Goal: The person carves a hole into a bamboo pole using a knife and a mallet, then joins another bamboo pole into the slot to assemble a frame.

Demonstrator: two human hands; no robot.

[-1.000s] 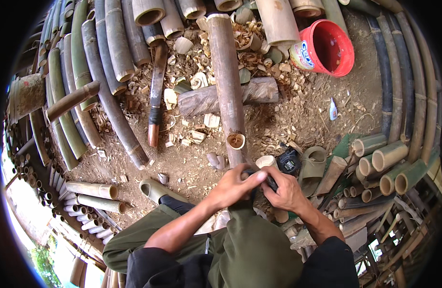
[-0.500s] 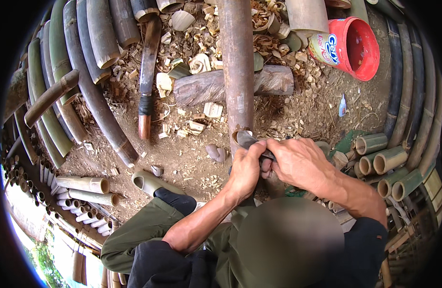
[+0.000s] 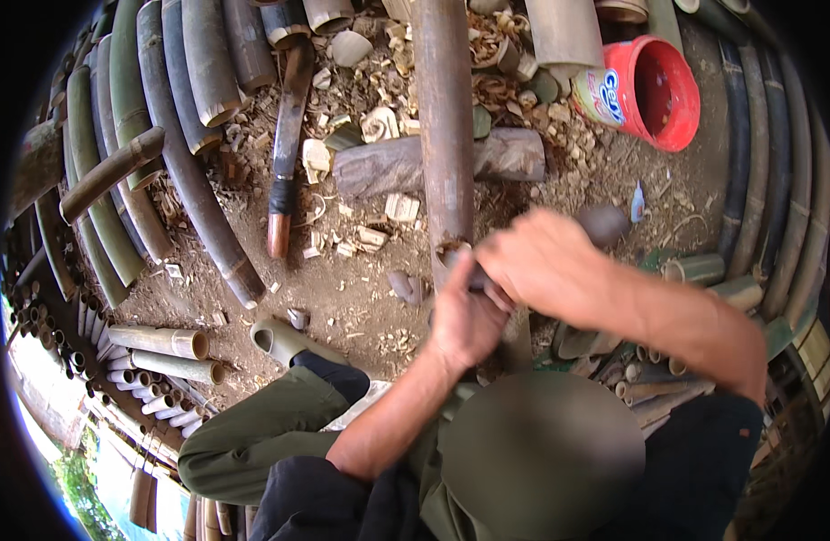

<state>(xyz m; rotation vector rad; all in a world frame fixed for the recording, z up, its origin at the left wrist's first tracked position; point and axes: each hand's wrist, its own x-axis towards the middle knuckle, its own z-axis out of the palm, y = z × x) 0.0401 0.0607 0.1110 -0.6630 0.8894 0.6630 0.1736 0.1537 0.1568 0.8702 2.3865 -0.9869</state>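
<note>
A long brown bamboo pole (image 3: 444,126) runs down the middle of the view, its hollow near end just in front of my hands. My left hand (image 3: 466,320) is closed beside that end, thumb pointing up along it. Something dark shows between the hands, mostly covered by the fingers. My right hand (image 3: 545,266) is a fist next to the left one, smeared by motion; what it grips is hidden. The pole lies across a short rough log (image 3: 379,166) on the ground.
A large knife (image 3: 288,149) with a dark-wrapped wooden handle lies left of the pole. Bamboo lengths (image 3: 185,162) line the left side, more (image 3: 766,153) the right. A red bucket (image 3: 672,95) lies tipped at the far right, near a small white bottle (image 3: 638,201). Wood chips cover the ground.
My right hand has turned and lifted, its elbow swinging outward to the right. The grey tool seen at the pole's mouth is now mostly hidden. My left hand stays near the pole's end.
</note>
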